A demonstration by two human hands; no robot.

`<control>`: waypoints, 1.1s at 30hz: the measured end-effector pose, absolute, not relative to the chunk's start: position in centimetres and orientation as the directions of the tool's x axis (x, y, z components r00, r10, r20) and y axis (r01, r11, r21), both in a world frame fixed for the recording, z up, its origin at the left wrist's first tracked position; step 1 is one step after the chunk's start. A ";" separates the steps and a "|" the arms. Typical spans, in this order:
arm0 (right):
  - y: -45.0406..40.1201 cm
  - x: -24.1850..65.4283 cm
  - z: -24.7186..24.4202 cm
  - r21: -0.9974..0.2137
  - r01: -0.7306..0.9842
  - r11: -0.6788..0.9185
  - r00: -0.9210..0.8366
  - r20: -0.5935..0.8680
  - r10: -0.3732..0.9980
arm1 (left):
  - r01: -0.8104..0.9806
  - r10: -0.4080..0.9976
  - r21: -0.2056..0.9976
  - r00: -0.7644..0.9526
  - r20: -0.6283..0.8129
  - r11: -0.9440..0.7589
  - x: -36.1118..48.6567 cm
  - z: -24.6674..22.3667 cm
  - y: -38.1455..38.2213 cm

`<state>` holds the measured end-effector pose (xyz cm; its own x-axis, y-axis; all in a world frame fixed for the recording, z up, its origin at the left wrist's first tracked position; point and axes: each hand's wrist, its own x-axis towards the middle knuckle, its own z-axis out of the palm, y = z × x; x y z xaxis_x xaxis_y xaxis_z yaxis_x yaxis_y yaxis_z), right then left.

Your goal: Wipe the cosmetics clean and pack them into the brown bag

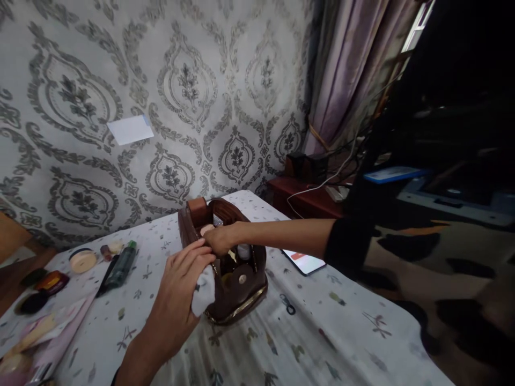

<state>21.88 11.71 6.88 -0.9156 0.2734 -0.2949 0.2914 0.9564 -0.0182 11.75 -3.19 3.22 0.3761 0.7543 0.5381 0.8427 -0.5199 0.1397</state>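
A brown bag [237,297] with a gold zipper lies open on the patterned white cloth [314,332]. My right hand [220,239] reaches down into its opening; the fingertips are hidden among the contents, beside a round pinkish item [206,229]. My left hand [183,284] rests at the bag's left side, its fingers over the rim and a white crumpled cloth [204,292] held under the palm. Inside the bag are a clear-capped item [243,251] and gold-coloured things too dim to name.
Cosmetics lie at the left, among them a green bottle [123,265], a round compact [82,260] and a pink pouch [70,327]. A lit phone [304,262] sits under my right forearm. Behind it is a red table [298,195] with a white cable.
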 end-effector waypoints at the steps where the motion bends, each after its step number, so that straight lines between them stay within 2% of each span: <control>1: 11.7 21.7 7.0 -0.011 0.299 0.954 -0.903 -0.326 0.279 | 0.844 0.753 0.136 0.375 0.541 -0.518 11.7 3.2 -3.2; 5: 11.4 21.7 7.7 0.014 0.361 0.932 -0.866 -0.366 0.341 | 0.843 0.746 0.130 0.377 0.549 -0.522 11.7 3.1 -3.3; 10: 11.2 23.0 9.8 -0.003 0.489 0.872 -0.845 -0.249 0.473 | 0.844 0.751 0.153 0.357 0.555 -0.514 11.5 2.9 -3.4; 13: 11.9 23.8 11.5 -0.038 0.548 0.835 -0.836 -0.065 0.546 | 0.840 0.762 0.204 0.319 0.563 -0.503 11.2 2.4 -3.5; 16: 13.2 24.5 12.6 -0.130 0.636 0.760 -0.741 0.173 0.649 | 0.818 0.739 0.262 0.263 0.621 -0.512 10.8 1.6 -4.1; 18: 14.1 24.8 12.8 -0.184 0.662 0.727 -0.688 0.237 0.686 | 0.816 0.729 0.309 0.188 0.658 -0.489 10.4 0.9 -4.7; 21: 15.2 25.0 12.1 -0.201 0.657 0.726 -0.687 0.238 0.687 | 0.837 0.739 0.383 0.038 0.672 -0.391 9.8 -0.4 -5.8; 26: 16.4 24.2 10.4 -0.146 0.640 0.754 -0.722 0.221 0.655 | 0.816 0.785 0.526 -0.156 0.599 -0.239 9.9 -3.1 -7.3; 29: 16.8 23.3 9.8 -0.101 0.624 0.775 -0.751 0.194 0.631 | 0.785 0.793 0.583 -0.213 0.571 -0.210 10.5 -4.1 -7.6; 33: 17.2 22.0 9.5 -0.047 0.582 0.812 -0.801 0.139 0.582 | 0.780 0.811 0.601 -0.233 0.537 -0.174 10.5 -4.4 -7.5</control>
